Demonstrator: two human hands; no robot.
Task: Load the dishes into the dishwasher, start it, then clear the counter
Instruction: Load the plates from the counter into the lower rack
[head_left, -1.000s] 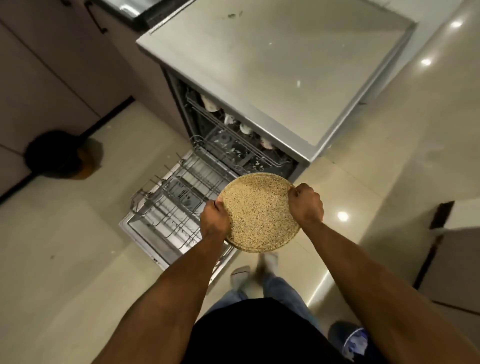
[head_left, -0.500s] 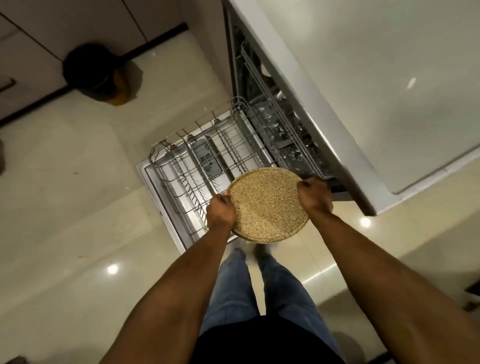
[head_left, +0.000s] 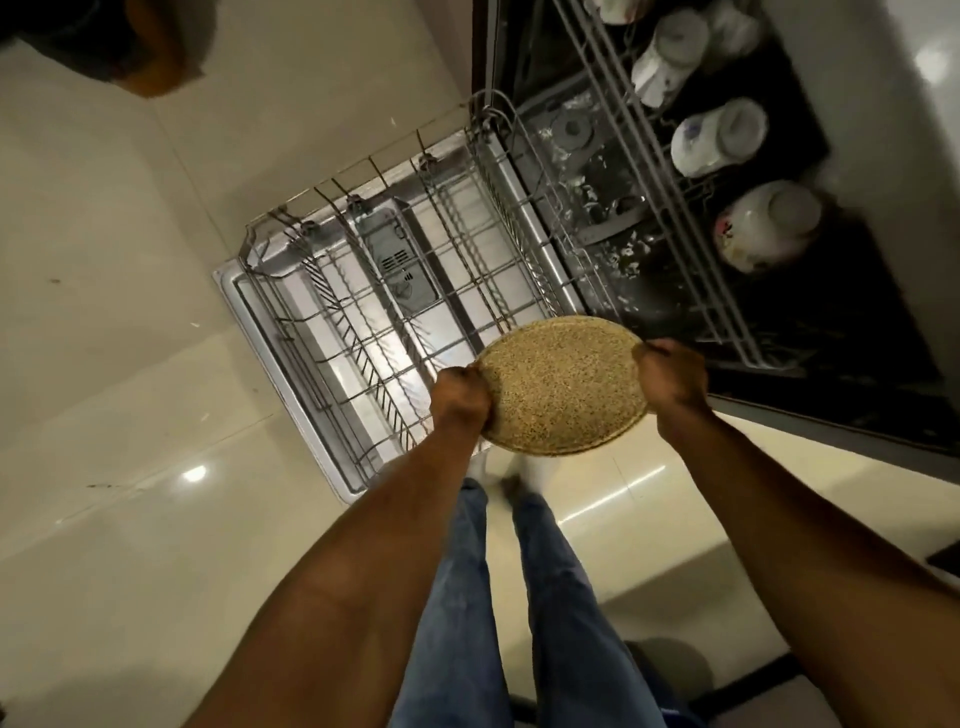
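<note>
Dishwasher (head_left: 649, 249) stands open at the far right, door down flat. Lower rack (head_left: 395, 312) is pulled out over the door; its wire tines hold nothing. Through the wires the detergent compartment (head_left: 400, 265) shows on the door's inner face. Upper rack (head_left: 691, 171) is farther right, partly out of the tub. It carries upturned white cups (head_left: 719, 137) in a row, some with a printed pattern; one larger patterned cup (head_left: 763, 226) sits nearest. Below the upper rack, the tub floor is dark with white specks; a round hub shows there.

Floor (head_left: 130, 364) is pale glossy tile with ceiling lights reflected in it. A dark round object with a brown part (head_left: 130, 47) sits at the far left corner, cut off by the frame edge; cannot tell what it is. A light-coloured top surface (head_left: 924, 62) runs along the far right edge above the dishwasher. Person's legs in blue jeans (head_left: 498, 597) stand at the near end of the door.

Plate (head_left: 563, 384), round, speckled tan, is held in the air above the near right corner of the lower rack, tilted, face towards the camera, not touching the wires. Left hand (head_left: 460, 397) grips its left rim, fingers curled round the edge. Right hand (head_left: 670, 376) grips the right rim the same way. The plate spans the gap between both hands.
</note>
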